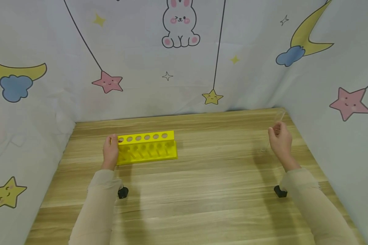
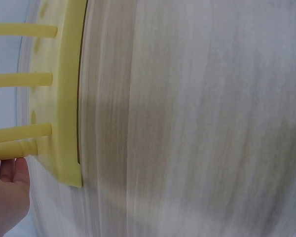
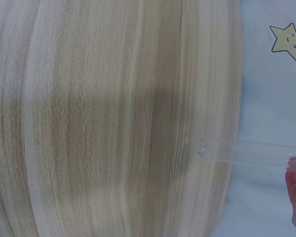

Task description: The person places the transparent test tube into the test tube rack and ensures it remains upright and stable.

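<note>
A yellow test tube rack (image 1: 147, 149) with a row of round holes along its top stands on the table at the left. My left hand (image 1: 110, 151) grips its left end; in the left wrist view the fingertips (image 2: 20, 170) touch the rack's end post. Over at the right, my right hand (image 1: 281, 139) pinches a clear test tube (image 3: 246, 152) between thumb and fingers. The tube tilts, its rounded end pointing down toward the table, and it is faint in the head view. No tube shows in the rack's holes.
The wood-grain table (image 1: 202, 190) reaches back to a white cloth wall (image 1: 135, 51) printed with stars, moons and a rabbit. Similar cloth stands along both sides. A black device (image 1: 123, 192) sits under the left wrist, another (image 1: 280, 191) under the right.
</note>
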Available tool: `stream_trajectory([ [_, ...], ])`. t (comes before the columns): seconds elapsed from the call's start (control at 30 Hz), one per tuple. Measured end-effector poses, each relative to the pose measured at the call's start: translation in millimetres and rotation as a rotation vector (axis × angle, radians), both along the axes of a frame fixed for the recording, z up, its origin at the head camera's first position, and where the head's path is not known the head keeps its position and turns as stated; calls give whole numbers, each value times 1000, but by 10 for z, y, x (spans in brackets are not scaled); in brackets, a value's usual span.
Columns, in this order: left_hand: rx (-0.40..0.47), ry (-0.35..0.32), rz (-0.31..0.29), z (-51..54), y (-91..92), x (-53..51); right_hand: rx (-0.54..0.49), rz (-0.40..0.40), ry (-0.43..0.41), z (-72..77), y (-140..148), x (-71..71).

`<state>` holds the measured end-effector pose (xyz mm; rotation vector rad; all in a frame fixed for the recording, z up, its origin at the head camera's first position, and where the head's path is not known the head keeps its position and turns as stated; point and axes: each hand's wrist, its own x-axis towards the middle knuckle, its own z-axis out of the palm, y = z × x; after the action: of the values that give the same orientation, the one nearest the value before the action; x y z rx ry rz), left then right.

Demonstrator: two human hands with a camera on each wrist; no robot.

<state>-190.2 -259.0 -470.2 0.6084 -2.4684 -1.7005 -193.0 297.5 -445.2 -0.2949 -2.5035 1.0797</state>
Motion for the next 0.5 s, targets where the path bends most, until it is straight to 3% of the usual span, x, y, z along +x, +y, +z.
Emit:
stream_trajectory([
  [0.5,-8,-38,-12,12,-7,-7,-4,1,18,22,-3,6],
])
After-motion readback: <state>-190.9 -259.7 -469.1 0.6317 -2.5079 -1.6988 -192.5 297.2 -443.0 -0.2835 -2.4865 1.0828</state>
